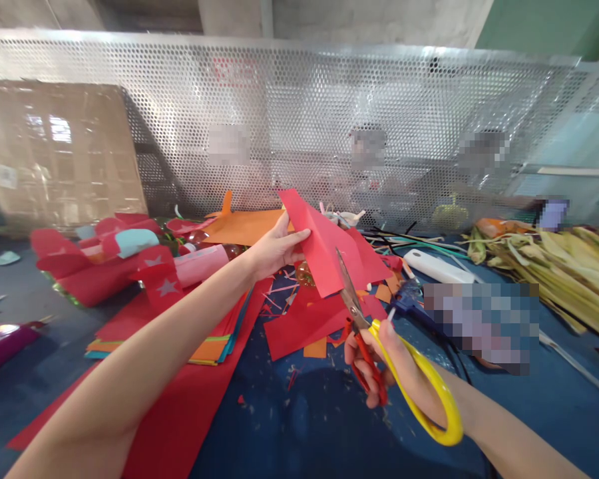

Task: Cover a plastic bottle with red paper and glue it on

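My left hand (274, 251) pinches a sheet of red paper (324, 246) by its left edge, thumb in front, and holds it raised above the table. In my right hand (374, 359) is a pair of scissors (352, 299) with one yellow and one red handle. Their blades point up and to the left, at the lower right part of the red sheet; whether the paper lies between them I cannot tell. Beneath the sheet lie more red paper pieces (299, 326) and a small orange scrap (315, 348).
Stacked coloured paper (214, 349) lies on the left beside red paper shapes with stars (154, 273). A blue glue gun (419, 309), a white-handled tool (436, 266) and corn husks (554, 266) are on the right. A perforated metal screen (304, 100) and cardboard (60, 153) stand behind.
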The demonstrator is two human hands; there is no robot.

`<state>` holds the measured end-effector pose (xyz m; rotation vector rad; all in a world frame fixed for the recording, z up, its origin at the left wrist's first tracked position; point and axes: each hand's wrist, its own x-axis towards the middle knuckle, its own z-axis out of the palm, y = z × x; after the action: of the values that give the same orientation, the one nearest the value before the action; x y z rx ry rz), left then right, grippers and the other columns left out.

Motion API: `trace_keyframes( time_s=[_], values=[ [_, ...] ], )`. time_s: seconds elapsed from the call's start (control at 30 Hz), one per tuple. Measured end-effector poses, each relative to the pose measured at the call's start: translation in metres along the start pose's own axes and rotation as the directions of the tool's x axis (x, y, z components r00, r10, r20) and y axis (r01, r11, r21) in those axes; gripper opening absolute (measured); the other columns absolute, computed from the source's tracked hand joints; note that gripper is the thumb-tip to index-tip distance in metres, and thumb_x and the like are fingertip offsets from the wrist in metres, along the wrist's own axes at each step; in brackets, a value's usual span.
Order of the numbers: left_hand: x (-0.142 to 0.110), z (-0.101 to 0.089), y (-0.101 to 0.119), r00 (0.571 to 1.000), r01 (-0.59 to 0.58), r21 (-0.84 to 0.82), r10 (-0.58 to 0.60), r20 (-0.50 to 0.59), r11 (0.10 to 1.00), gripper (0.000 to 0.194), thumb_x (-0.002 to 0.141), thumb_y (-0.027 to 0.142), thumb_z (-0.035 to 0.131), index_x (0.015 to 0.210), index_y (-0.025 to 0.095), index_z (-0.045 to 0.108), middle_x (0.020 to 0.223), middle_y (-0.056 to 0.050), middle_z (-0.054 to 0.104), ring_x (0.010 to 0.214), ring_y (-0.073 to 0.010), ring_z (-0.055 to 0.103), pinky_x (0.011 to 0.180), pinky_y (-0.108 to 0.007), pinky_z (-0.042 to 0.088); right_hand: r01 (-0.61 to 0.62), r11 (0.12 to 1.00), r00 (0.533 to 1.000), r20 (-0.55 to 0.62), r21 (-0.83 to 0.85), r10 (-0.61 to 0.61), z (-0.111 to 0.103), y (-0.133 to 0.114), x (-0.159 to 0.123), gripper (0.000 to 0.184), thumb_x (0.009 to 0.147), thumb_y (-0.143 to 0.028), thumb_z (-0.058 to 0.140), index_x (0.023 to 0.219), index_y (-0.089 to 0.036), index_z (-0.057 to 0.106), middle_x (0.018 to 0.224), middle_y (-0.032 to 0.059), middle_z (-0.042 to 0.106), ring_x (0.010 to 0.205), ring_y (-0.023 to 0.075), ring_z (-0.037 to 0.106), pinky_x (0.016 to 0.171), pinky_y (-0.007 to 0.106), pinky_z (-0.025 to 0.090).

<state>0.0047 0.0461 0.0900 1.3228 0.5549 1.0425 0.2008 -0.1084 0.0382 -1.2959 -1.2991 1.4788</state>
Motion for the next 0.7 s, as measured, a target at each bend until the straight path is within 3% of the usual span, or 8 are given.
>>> trace_keyframes(
  time_s=[0.2,0.47,0.7],
  values=[
    [0.000,0.001,0.002,1.000,-0.020,-0.012,0.021,0.009,1.000,0.072,0.082,0.015,0.067,0.140,0.039,0.032,0.099,0.001,0.068,0.078,-0.0128,0.068,0.072,-0.026,0.057,0.019,0.997,0.995,0.095,-0.080,-0.011,-0.001,0.005,0.003,0.068,0.069,-0.087,0.039,0.069,-0.020,0.052,0.056,-0.0053,0.041,0.045,0.0096,0.044,0.047,0.024,0.041],
    [-0.001,0.000,0.004,0.999,-0.030,-0.033,0.031,0.018,0.999,0.068,0.082,0.013,0.065,0.138,0.037,0.036,0.102,0.000,0.067,0.077,-0.0116,0.068,0.072,-0.025,0.057,0.023,0.995,0.998,0.065,-0.092,-0.017,0.001,0.011,0.006,0.070,0.072,-0.089,0.025,0.067,-0.022,0.043,0.057,-0.0062,0.036,0.042,0.0085,0.039,0.042,0.023,0.037],
    [-0.001,-0.002,0.005,1.000,-0.017,-0.019,0.017,-0.010,1.000,0.063,0.082,0.015,0.066,0.135,0.037,0.040,0.105,0.000,0.066,0.082,-0.0135,0.068,0.083,-0.032,0.056,0.035,0.995,0.998,0.051,-0.090,-0.030,-0.003,0.014,0.011,0.074,0.068,-0.092,0.020,0.064,-0.021,0.040,0.051,-0.0081,0.037,0.033,0.0051,0.039,0.039,0.020,0.035]
  ],
)
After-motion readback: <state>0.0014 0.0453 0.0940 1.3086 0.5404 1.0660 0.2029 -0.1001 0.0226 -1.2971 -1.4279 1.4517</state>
